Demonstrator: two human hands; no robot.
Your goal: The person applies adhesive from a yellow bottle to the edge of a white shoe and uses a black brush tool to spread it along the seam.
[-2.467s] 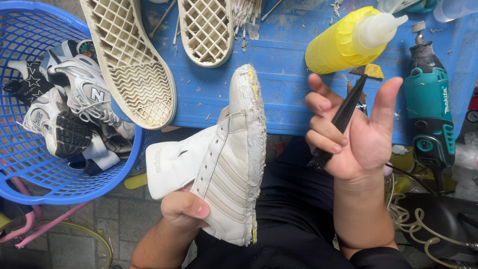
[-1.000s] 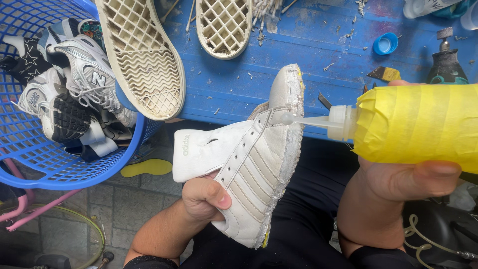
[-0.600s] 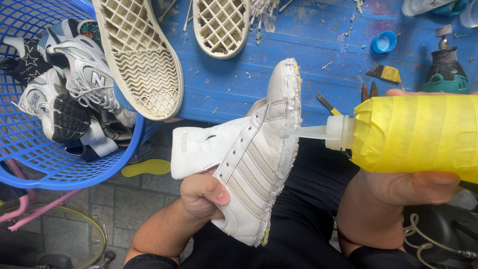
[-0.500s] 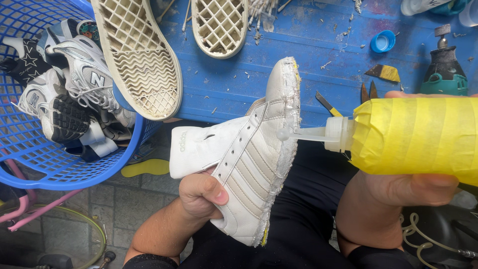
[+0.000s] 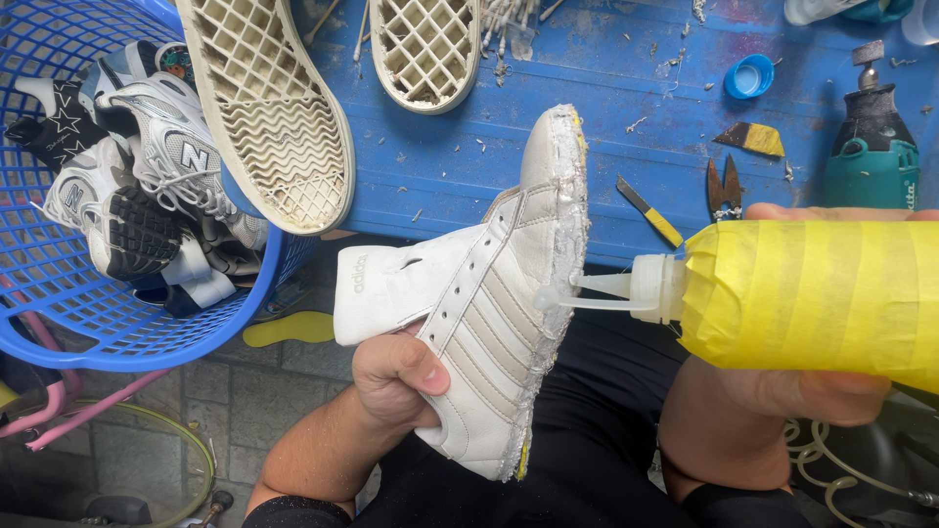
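Observation:
My left hand (image 5: pixel 396 376) grips a white leather shoe upper (image 5: pixel 489 313) without its sole, held on its side over my lap, its rough bottom edge turned to the right. My right hand (image 5: pixel 812 391) is wrapped around a yellow squeeze bottle (image 5: pixel 812 293) lying sideways. The bottle's clear nozzle (image 5: pixel 577 293) touches the shoe's bottom edge about halfway along its length.
A blue workbench (image 5: pixel 606 127) holds two detached cream soles (image 5: pixel 269 108) (image 5: pixel 425 49), a blue cap (image 5: pixel 749 75), small pliers (image 5: pixel 724 188), a yellow-handled knife (image 5: pixel 649 212) and a teal rotary tool (image 5: pixel 871 147). At the left a blue basket (image 5: pixel 88 313) holds several sneakers.
My right hand put down a dark tool and took up the yellow bottle. The nozzle has slid along the shoe's bottom edge from near the toe toward the middle.

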